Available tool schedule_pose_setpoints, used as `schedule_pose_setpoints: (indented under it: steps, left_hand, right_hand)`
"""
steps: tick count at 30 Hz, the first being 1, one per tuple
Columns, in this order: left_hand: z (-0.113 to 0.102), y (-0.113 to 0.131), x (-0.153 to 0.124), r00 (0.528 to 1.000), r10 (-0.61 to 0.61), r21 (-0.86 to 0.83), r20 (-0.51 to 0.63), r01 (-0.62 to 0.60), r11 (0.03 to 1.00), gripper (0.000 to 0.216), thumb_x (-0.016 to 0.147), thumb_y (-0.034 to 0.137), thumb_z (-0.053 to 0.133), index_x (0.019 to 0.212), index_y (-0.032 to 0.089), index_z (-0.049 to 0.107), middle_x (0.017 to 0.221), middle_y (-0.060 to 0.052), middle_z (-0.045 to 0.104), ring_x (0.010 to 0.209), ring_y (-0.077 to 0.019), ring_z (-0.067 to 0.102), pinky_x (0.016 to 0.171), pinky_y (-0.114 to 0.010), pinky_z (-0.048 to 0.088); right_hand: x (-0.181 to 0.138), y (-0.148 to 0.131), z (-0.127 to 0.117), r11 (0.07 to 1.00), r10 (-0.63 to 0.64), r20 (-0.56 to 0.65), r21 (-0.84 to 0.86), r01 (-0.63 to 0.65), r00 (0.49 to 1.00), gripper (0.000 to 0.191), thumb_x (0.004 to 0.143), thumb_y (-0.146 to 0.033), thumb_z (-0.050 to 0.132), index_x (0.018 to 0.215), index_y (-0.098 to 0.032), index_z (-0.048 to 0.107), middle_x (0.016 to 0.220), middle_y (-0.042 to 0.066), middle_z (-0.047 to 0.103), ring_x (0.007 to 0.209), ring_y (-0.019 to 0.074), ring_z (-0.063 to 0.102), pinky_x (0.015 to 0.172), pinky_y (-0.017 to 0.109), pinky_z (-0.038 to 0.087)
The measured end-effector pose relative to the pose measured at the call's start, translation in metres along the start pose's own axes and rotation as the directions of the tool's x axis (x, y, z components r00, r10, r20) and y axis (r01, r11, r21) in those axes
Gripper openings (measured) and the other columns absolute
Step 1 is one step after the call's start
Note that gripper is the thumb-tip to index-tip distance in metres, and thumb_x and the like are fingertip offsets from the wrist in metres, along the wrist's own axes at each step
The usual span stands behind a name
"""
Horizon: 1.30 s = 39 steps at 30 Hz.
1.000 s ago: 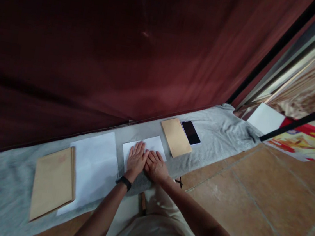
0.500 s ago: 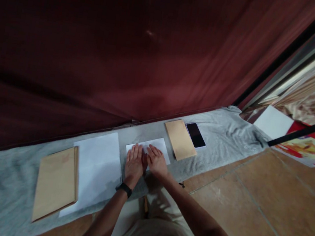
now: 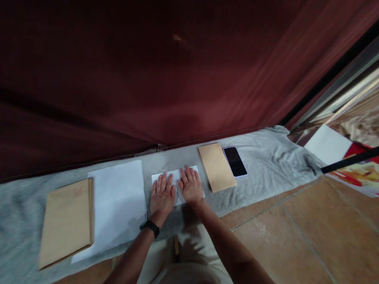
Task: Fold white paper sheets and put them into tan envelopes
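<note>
A folded sheet of white paper (image 3: pixel 178 198) lies on the grey cloth in front of me. My left hand (image 3: pixel 162 197) rests flat on its left part, fingers stretched out and palm down; a dark band circles that wrist. On the right part of the paper lies my right hand (image 3: pixel 190 186), also flat with the fingers slightly spread. Both hands press on the paper and hold nothing. Just right of it is a brown envelope (image 3: pixel 217 167). Left of my hands, large white sheets (image 3: pixel 118 202) lie flat.
A stack of brown envelopes (image 3: pixel 68 223) overlaps the white sheets' left edge. Beside the single envelope lies a phone (image 3: pixel 235 161). Grey cloth (image 3: pixel 272 157) covers the narrow surface, with a dark red curtain (image 3: pixel 185 75) behind. A dark bar (image 3: pixel 368 157) crosses at right above the tiled floor (image 3: pixel 304 235).
My right hand has slid a little to the right and away from me across the paper, apart from the left hand. My left hand has hardly moved.
</note>
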<state>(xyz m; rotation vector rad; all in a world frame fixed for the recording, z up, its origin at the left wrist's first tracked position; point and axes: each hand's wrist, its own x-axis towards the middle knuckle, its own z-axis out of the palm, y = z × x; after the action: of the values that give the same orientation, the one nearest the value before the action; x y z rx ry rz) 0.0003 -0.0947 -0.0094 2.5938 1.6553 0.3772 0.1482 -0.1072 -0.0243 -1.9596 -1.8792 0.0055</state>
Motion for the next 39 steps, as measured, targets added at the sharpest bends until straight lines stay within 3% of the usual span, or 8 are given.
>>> schedule_pose_setpoints:
  steps: [10,20,25,29,33,36,39]
  left_hand:
    - [0.003,0.001,0.002,0.999,-0.036,-0.005,0.022,0.037,0.999,0.057,0.103,0.034,0.035,0.157,0.015,0.04,0.165,-0.014,0.033,0.155,-0.0261,0.026,0.127,-0.05,0.02]
    - [0.004,0.0,0.001,1.0,-0.022,-0.019,0.008,0.022,1.0,0.057,0.104,0.036,0.036,0.155,0.014,0.042,0.164,-0.016,0.035,0.155,-0.0275,0.028,0.126,-0.051,0.022]
    - [0.005,-0.003,0.0,1.0,-0.017,-0.032,-0.011,0.016,0.999,0.056,0.104,0.033,0.034,0.155,0.014,0.042,0.163,-0.015,0.037,0.155,-0.0268,0.028,0.126,-0.051,0.022]
    - [0.002,-0.003,-0.001,1.0,-0.016,-0.073,-0.017,0.015,0.997,0.055,0.104,0.028,0.029,0.154,0.007,0.041,0.161,-0.017,0.04,0.154,-0.026,0.029,0.127,-0.048,0.022]
    - [0.0,0.024,-0.01,0.999,0.034,-0.102,0.011,-0.033,0.994,0.056,0.104,0.025,0.027,0.153,0.002,0.039,0.162,-0.019,0.039,0.154,-0.0267,0.028,0.127,-0.048,0.023]
    - [0.001,0.055,-0.022,0.985,0.158,-0.134,0.073,-0.148,0.98,0.056,0.104,0.028,0.03,0.155,0.006,0.039,0.163,-0.016,0.038,0.155,-0.0265,0.028,0.126,-0.048,0.024]
    - [0.001,0.072,-0.034,0.983,0.154,-0.114,0.097,-0.143,0.983,0.056,0.105,0.033,0.031,0.156,0.011,0.039,0.164,-0.013,0.036,0.155,-0.0251,0.027,0.127,-0.049,0.023]
  right_hand:
    - [-0.031,0.005,0.007,0.991,0.101,-0.155,-0.068,-0.112,0.983,0.066,0.107,-0.042,0.038,0.155,0.002,0.034,0.16,0.026,0.036,0.151,0.0339,0.034,0.121,0.052,0.033]
    - [-0.063,0.007,-0.016,0.989,0.118,-0.061,-0.082,-0.123,0.991,0.066,0.106,-0.039,0.043,0.155,0.004,0.033,0.161,0.027,0.035,0.153,0.0333,0.031,0.124,0.05,0.028]
    - [-0.089,0.011,-0.027,0.99,0.121,-0.064,-0.07,-0.125,0.991,0.06,0.107,-0.034,0.037,0.156,0.0,0.034,0.162,0.024,0.035,0.151,0.033,0.032,0.122,0.051,0.03]
    - [-0.1,0.012,-0.032,0.991,0.119,-0.058,-0.049,-0.122,0.991,0.059,0.106,-0.032,0.036,0.156,0.0,0.036,0.162,0.024,0.035,0.152,0.0337,0.032,0.122,0.052,0.03]
    - [-0.1,0.012,-0.033,0.991,0.119,-0.054,-0.053,-0.122,0.991,0.059,0.106,-0.031,0.035,0.155,0.002,0.036,0.161,0.025,0.036,0.152,0.0334,0.031,0.122,0.051,0.03]
    - [-0.099,0.013,-0.032,0.992,0.111,-0.05,-0.054,-0.113,0.993,0.058,0.105,-0.027,0.036,0.155,0.002,0.036,0.161,0.025,0.036,0.152,0.033,0.031,0.122,0.052,0.029]
    - [-0.1,0.014,-0.03,0.993,0.104,-0.05,-0.058,-0.107,0.993,0.057,0.104,-0.023,0.036,0.155,0.001,0.036,0.161,0.025,0.036,0.151,0.0323,0.032,0.122,0.053,0.03]
